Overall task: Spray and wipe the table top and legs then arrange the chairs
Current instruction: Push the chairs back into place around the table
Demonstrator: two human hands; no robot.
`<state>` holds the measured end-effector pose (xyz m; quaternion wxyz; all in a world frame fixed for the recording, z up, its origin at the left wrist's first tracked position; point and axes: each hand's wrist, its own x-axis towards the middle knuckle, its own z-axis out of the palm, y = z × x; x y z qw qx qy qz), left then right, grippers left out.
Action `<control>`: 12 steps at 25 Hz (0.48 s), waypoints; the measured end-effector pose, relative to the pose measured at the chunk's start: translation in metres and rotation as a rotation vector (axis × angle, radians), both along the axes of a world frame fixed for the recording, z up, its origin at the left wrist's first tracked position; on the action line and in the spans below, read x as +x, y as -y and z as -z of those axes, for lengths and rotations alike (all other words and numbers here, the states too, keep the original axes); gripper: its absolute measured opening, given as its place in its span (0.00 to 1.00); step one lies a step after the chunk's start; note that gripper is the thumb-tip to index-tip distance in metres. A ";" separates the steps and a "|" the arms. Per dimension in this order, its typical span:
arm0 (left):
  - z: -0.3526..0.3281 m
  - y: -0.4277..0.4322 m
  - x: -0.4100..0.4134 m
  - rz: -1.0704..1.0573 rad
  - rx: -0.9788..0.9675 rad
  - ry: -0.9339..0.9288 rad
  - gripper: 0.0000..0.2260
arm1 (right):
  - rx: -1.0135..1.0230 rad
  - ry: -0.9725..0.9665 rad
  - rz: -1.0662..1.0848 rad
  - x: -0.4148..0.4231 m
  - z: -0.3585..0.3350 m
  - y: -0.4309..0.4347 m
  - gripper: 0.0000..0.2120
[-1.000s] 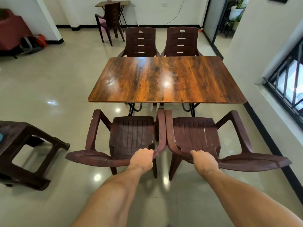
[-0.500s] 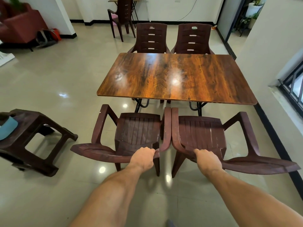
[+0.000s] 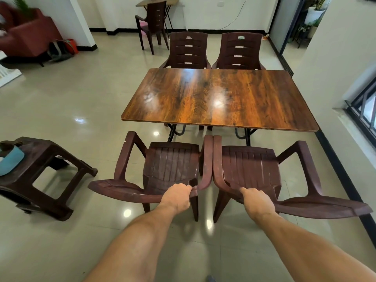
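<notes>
chairs nearer table, lh fingers over left backrest, rh over right backrest

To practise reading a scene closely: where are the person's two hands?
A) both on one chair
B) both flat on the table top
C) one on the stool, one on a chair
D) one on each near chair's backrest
D: the left hand grips the backrest top of the near left chair, the right hand that of the near right chair.
</notes>
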<state>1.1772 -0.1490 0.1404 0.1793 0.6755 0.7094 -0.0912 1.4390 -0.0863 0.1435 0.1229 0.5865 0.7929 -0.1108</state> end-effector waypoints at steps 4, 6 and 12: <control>0.000 0.001 0.000 -0.008 -0.003 0.003 0.14 | 0.005 -0.012 0.000 0.000 0.002 -0.002 0.18; -0.001 0.000 0.000 -0.016 -0.001 0.008 0.13 | 0.006 -0.009 0.000 0.000 0.002 -0.002 0.18; 0.000 -0.002 0.007 -0.070 -0.028 0.022 0.14 | -0.013 -0.018 -0.012 -0.001 0.004 -0.006 0.18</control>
